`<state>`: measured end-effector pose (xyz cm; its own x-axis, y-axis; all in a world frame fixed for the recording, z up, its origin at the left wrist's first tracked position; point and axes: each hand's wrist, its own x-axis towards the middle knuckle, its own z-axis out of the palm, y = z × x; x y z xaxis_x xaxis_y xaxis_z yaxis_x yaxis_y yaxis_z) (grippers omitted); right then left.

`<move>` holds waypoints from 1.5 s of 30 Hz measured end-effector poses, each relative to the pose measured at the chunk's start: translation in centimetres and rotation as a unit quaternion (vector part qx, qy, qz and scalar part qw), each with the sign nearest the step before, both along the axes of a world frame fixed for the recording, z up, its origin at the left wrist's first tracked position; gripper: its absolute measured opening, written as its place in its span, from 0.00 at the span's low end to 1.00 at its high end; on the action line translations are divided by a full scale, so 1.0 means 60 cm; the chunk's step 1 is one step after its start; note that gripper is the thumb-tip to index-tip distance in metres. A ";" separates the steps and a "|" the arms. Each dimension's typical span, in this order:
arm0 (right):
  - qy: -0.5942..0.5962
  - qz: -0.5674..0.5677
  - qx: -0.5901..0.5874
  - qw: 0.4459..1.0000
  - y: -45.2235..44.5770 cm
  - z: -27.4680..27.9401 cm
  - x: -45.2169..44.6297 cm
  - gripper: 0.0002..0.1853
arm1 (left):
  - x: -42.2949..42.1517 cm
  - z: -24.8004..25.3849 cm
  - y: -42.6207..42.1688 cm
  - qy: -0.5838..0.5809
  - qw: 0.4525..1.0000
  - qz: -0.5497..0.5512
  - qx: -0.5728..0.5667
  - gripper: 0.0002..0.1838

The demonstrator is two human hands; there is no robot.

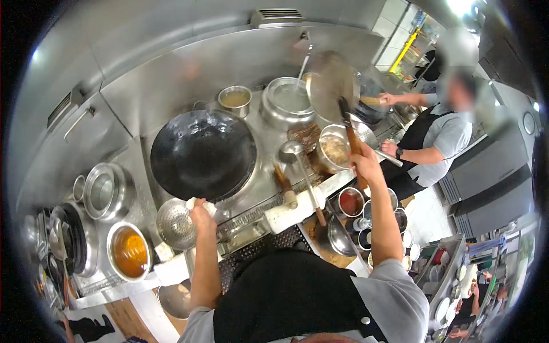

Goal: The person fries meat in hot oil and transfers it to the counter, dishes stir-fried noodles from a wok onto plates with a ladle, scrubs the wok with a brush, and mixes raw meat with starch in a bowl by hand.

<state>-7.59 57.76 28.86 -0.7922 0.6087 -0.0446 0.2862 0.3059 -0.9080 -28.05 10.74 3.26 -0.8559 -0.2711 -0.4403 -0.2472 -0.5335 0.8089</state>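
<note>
My left hand (201, 217) is closed on a folded white cloth (209, 208) at the near rim of a large black wok (200, 157). Nothing but a dark, glossy surface shows inside the wok. Beside that hand lies a perforated metal skimmer (174, 223). Raised on the right, my right hand (366, 163) grips a wooden-handled tool (350, 127). Its round, greyish-brown head is smeared by motion, so its exact kind does not show. Just left of this hand stands a metal pot (334, 150) with pale, lumpy contents.
A ladle (291, 150) lies across the stove front, by a short wooden-handled brush (284, 186). Pots (286, 97) stand behind. An orange-liquid bowl (130, 251) is at left. Sauce containers (350, 202) sit at right, below a co-worker (437, 137) holding utensils.
</note>
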 end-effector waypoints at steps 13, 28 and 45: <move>0.017 0.078 0.401 0.912 0.245 -0.139 0.033 0.34 | 0.196 0.038 0.256 -0.054 0.963 -0.263 -0.033 0.15; -0.169 -0.107 -0.114 0.973 0.254 -0.188 0.488 0.14 | -0.111 -0.046 0.864 0.163 0.473 -0.603 -0.621 0.30; -0.101 -0.002 -0.275 0.956 0.195 -0.089 0.437 0.09 | -0.187 0.269 0.738 0.107 0.749 -0.517 -0.400 0.08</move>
<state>18.64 69.44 23.53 -0.7321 0.4514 -0.5102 0.4723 -0.2035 -0.8577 -39.28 55.00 19.39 -0.8177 0.4820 -0.3148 -0.0136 0.5305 0.8476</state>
